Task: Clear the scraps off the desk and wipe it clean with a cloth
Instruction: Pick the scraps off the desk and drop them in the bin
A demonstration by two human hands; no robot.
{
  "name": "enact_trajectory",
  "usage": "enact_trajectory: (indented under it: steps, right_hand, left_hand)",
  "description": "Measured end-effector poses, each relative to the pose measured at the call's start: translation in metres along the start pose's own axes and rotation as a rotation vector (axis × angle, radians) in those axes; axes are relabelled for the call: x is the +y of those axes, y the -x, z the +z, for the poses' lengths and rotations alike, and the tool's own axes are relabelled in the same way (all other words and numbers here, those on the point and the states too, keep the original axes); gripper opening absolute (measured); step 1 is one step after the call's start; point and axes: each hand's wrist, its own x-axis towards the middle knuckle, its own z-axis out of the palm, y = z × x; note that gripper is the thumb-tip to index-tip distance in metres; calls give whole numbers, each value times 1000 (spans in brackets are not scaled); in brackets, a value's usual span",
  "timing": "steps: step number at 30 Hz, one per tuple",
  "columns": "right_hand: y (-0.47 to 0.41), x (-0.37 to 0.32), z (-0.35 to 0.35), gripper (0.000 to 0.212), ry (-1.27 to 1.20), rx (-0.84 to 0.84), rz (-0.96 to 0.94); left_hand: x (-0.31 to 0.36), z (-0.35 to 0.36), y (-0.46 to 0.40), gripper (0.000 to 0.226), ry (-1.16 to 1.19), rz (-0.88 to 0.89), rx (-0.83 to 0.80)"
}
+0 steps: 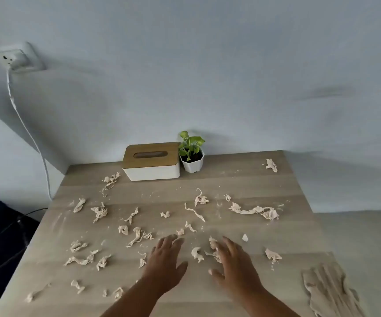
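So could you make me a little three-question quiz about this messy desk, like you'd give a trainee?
1. True or false: the left hand is gripping the cloth.
2. Which stands right beside the tissue box? A) a mug B) a small potted plant C) a lamp
3. Fill in: the right hand lies flat, its fingers straight, among the paper ____ on the desk.

Key:
1. False. Both hands are flat and open; the cloth lies untouched at the desk's near right corner.
2. B
3. scraps
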Motion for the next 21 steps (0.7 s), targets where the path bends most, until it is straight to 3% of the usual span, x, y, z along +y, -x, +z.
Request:
enact_trajectory:
  steps: [6,11,17,21]
  right_hand:
    - [-16,-4,9,77,102,52,-37]
    - [-27,-3,19,67,138,213,-72]
    - [-36,4,38,53,208,346,-95]
    - [-42,8,44,36,217,387,-92]
  left_hand:
    - [-10,7,-39,59,-98,94,43]
    - [-23,11,-74,57,-232,262,103]
    - [-39,28,-104,25,-249,451,245]
    - [-46,39,-113,15,-254,588,292]
